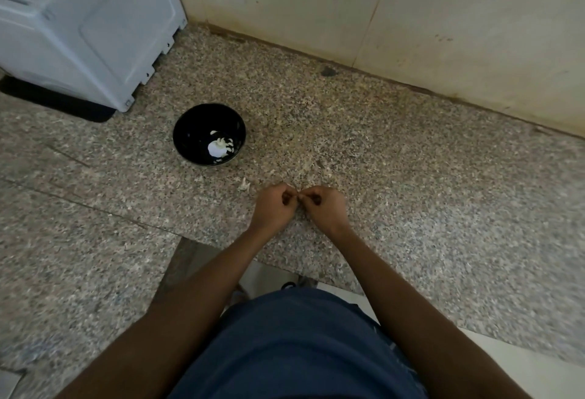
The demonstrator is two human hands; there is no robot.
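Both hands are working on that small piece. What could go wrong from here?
1. The small piece pinched between the left hand and right hand could slip onto the granite counter; the black bowl stands apart.
2. The loose pale scrap by the hands could get swept into the bowl.

One wide-angle head camera looks steeply down and forward at the granite countertop (411, 177). It faces the wall (285, 3), with the left hand (273, 208) and right hand (326, 208) close below at mid-frame.

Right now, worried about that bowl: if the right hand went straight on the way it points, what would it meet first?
Probably the left hand: the right hand points left at it, both pinching a small piece between them. The black bowl lies farther off.
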